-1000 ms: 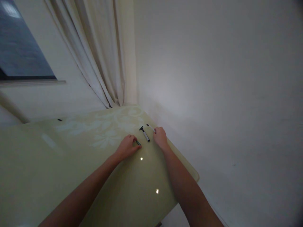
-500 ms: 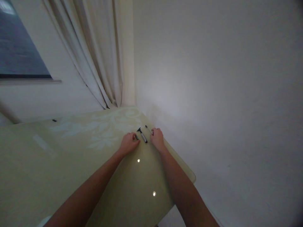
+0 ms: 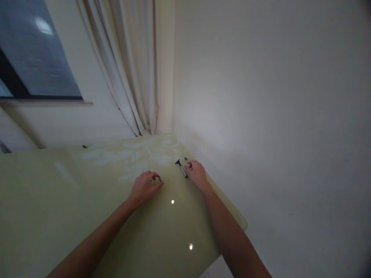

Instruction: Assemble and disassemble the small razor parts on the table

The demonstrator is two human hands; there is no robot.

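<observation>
My left hand (image 3: 145,187) is low over the table, thumb and fingers pinched around a small dark cylinder (image 3: 160,179) with a lighter stripe; its exact kind is too small to make out. To the right of it lies a razor (image 3: 183,171) with a black head and a grey-and-black handle. My right hand (image 3: 197,173) is just right of the razor, fingers bent and slightly apart, thumb close to the handle. Beyond those fingers shows the dark tip (image 3: 186,158) of a slim object, the rest of it hidden behind the hand.
The glossy pale-green table (image 3: 139,239) has a rounded corner at the right and meets a plain wall (image 3: 261,116). A small dark object (image 3: 84,146) lies near the far-left edge. Curtains (image 3: 127,65) hang behind, beside a window (image 3: 58,73).
My left hand has moved left and nearer, away from the razor, carrying the small cylinder. My right hand has shifted left toward the razor, covering the slim object's pale shaft. The view has turned slightly left.
</observation>
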